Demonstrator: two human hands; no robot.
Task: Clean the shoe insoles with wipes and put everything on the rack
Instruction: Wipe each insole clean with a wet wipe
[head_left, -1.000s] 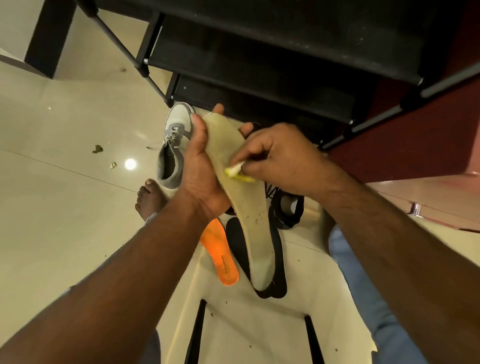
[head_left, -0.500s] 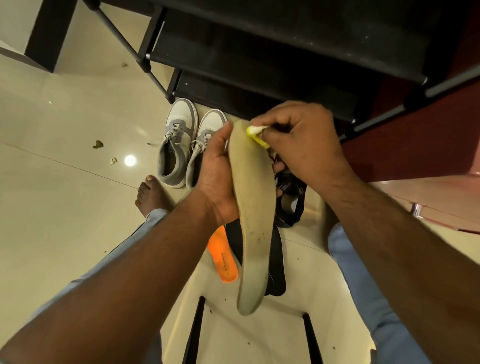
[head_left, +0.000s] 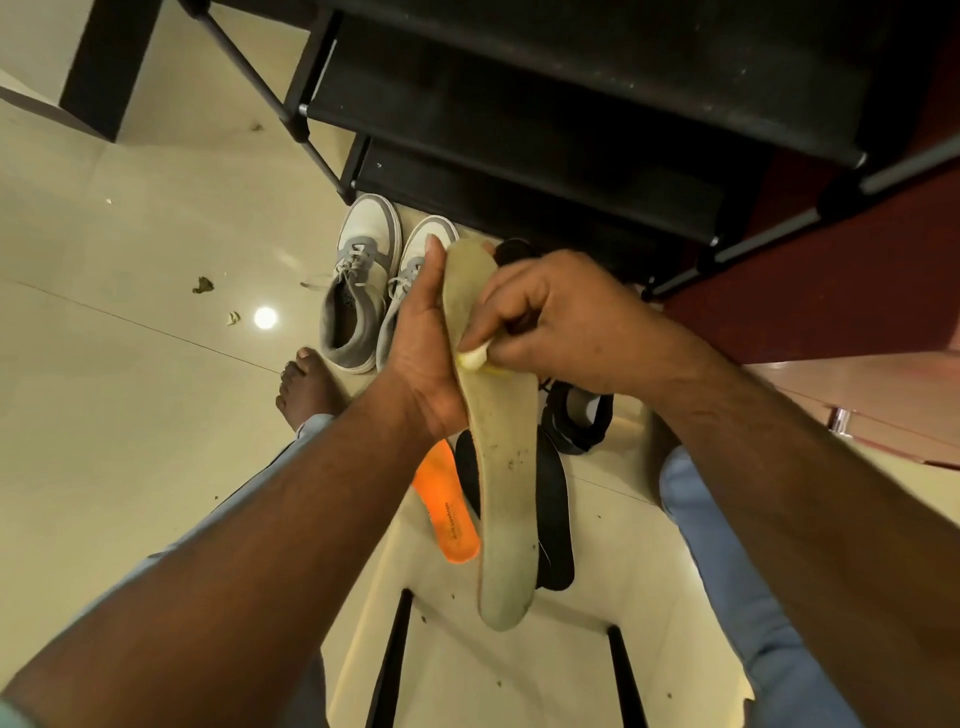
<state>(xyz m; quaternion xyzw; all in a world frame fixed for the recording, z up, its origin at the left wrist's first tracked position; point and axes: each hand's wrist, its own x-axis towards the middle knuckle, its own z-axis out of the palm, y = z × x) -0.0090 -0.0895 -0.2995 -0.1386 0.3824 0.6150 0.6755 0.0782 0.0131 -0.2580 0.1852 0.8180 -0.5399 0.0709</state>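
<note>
The left hand (head_left: 423, 353) grips a long beige insole (head_left: 501, 447) by its upper half, thumb lying up along the near edge and the fingertips just showing past the top of the far edge, so the insole stands roughly upright with its worn face toward the camera and its lower end hanging free below the palm. The right hand (head_left: 561, 322) is curled tight, its fingers pinching a small bunched yellow-white wipe (head_left: 475, 358) and pressing it against the face of the insole just beside the base of the left thumb. Dark specks dot the insole below the wipe. Under the hanging end, below both sets of fingers, an orange insole (head_left: 447, 514) lies on the tiled floor (head_left: 130, 395), and beside it to the right lies a black insole (head_left: 553, 499), partly hidden behind the beige one. Beyond the left fingers stands a pair of grey and white sneakers (head_left: 358, 291), side by side, toes toward the black shoe rack (head_left: 545, 130). Behind and below the right fingers sits a dark shoe (head_left: 579, 415), though its shape is hard to make out. A bare foot (head_left: 304, 387) rests on the floor near the sneakers' heels.
</note>
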